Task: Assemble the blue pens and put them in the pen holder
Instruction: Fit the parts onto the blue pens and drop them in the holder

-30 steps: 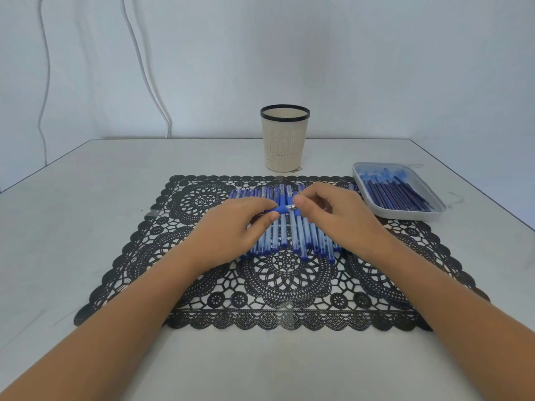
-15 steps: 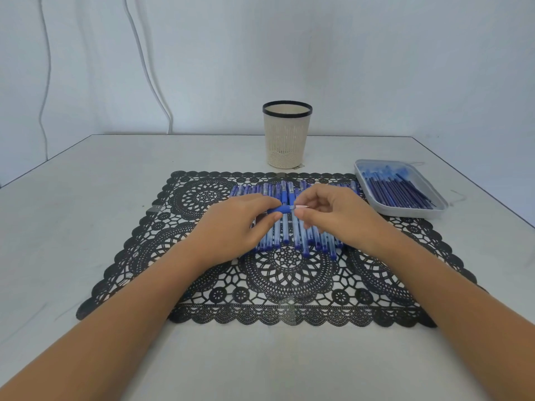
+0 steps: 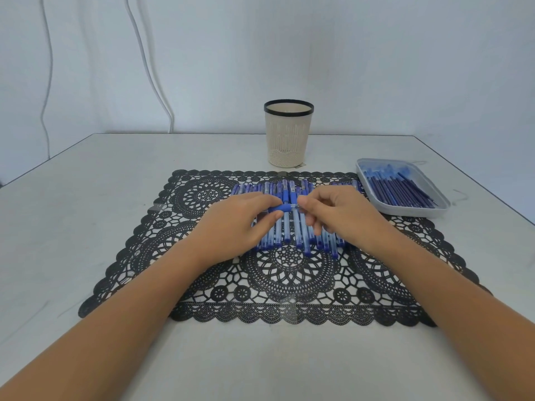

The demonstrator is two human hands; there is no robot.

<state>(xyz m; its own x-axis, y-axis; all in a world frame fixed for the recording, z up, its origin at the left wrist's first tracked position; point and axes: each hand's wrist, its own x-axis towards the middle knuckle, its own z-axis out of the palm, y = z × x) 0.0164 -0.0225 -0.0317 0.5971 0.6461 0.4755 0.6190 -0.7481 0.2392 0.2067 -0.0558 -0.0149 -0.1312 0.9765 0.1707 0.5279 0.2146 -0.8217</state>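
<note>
Blue barrel (image 3: pixel 280 209) is being pinched crosswise by the left hand (image 3: pixel 231 224) just above the pen row (image 3: pixel 301 235) on the lace mat (image 3: pixel 289 285), while the right hand (image 3: pixel 338 215) is pinching the tip piece (image 3: pixel 296 206); I'd be lining both up straight before twisting.

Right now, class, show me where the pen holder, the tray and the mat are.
pen holder (image 3: pixel 288 140), head view, on its beige side wall.
tray (image 3: pixel 411 212), head view, on its near wall.
mat (image 3: pixel 289 273), head view, on the bare lace round below the pens.
</note>
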